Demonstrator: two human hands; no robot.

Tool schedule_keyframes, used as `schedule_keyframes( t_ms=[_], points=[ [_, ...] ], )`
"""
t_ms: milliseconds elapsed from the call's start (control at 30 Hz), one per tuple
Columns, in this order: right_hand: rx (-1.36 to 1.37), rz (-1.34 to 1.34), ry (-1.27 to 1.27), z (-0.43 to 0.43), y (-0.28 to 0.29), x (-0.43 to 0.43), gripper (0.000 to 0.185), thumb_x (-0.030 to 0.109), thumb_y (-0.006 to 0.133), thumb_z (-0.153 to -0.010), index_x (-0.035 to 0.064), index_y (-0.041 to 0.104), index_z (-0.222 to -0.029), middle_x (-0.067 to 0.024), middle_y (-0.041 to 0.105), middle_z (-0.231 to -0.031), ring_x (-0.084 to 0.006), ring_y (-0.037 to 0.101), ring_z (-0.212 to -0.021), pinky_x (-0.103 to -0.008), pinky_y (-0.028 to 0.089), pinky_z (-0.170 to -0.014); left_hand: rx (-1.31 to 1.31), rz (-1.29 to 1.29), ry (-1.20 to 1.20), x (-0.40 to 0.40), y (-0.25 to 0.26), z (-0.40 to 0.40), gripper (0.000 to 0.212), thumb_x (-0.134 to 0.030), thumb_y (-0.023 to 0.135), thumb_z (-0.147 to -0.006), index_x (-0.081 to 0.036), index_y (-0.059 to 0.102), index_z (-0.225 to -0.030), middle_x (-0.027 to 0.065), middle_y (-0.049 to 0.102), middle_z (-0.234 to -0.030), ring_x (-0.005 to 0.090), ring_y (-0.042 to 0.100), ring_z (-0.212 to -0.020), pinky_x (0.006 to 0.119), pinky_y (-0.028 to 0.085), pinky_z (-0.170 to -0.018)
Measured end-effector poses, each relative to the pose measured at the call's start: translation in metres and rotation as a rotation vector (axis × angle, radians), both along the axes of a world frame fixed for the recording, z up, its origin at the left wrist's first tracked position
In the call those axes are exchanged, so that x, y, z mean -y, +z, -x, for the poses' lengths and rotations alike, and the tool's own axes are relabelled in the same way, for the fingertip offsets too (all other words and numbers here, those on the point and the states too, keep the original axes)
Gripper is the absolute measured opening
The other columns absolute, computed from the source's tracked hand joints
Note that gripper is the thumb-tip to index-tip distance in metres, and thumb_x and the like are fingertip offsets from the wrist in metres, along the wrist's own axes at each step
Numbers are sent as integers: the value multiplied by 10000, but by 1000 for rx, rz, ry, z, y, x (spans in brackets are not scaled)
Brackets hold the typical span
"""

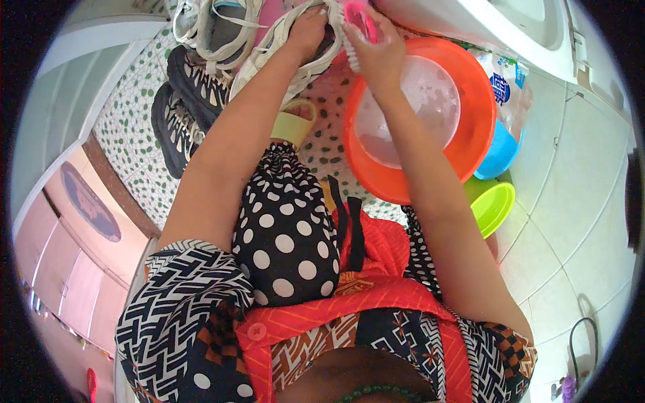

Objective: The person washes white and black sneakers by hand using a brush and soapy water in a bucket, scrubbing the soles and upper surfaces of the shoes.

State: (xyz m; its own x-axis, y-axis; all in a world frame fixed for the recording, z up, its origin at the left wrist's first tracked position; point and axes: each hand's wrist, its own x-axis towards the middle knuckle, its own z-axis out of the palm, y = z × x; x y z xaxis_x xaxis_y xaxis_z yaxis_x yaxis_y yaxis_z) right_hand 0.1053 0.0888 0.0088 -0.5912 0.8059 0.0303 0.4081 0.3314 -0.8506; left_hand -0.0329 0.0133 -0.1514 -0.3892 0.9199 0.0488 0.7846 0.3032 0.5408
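My left hand (308, 31) reaches into the opening of a white shoe (272, 55) at the top of the view, its fingers partly hidden inside. Just right of it, my right hand (378, 55) grips a pink scrubbing brush (361, 21), whose white bristles face the shoe's side. Whether the bristles touch the shoe, I cannot tell. Another white shoe (227, 35) stands to the left. Below my right forearm sits an orange basin (468, 116), and within it is a translucent white basin (436, 101) with wet spots.
Black sneakers (171, 126) lie on the pebble-patterned floor (126, 126) at left. A blue container (499, 153), a green basin (496, 206) and a printed plastic bag (509, 85) stand by the tiled wall (549, 201). A white ceramic fixture (468, 20) is at upper right.
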Motion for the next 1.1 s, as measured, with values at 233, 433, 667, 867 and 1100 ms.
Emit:
schedule_keyframes(
  t_ms=[233, 433, 667, 867, 1100],
  points=[
    [-225, 161, -154, -22, -15, 64, 432, 138, 765, -832, 0, 622, -1215, -121, 638, -1210, -170, 618, -1074, -313, 491, -933, -18, 33, 31, 11, -18, 9, 413, -96, 391, -927, 79, 533, -1273, 281, 524, -1332, 392, 474, -1276, 441, 351, -1113],
    [-229, 66, -173, 11, -8, 41, 419, 180, 777, -823, 22, 642, -1188, -131, 661, -1155, -200, 638, -1022, -323, 498, -907, 110, -119, 80, 9, -41, 8, 429, -119, 368, -966, 90, 492, -1320, 273, 492, -1382, 364, 444, -1320, 403, 298, -1158],
    [-178, -45, 11, 49, 5, -6, 396, 270, 770, -814, 33, 672, -1116, -148, 707, -1030, -270, 686, -939, -350, 529, -835, 341, -332, -23, 3, -58, 5, 412, -56, 284, -1001, 29, 470, -1358, 203, 522, -1354, 298, 415, -1333, 357, 272, -1167],
    [26, -7, 350, 81, 7, -47, 400, 350, 759, -798, 35, 700, -1037, -153, 704, -1040, -291, 678, -954, -357, 525, -843, 815, -346, 328, 0, -18, -4, 339, -120, 351, -1005, -15, 568, -1243, 171, 616, -1177, 286, 549, -1136, 361, 377, -1051],
    [255, -683, 933, 121, -44, -98, 323, 385, 716, -794, 112, 742, -963, -88, 706, -1032, -296, 655, -959, -383, 517, -850, 97, 100, -90, -8, -26, -4, 288, -102, 368, -983, -36, 610, -1126, 163, 624, -1098, 294, 559, -1040, 405, 399, -1002]
  ],
)
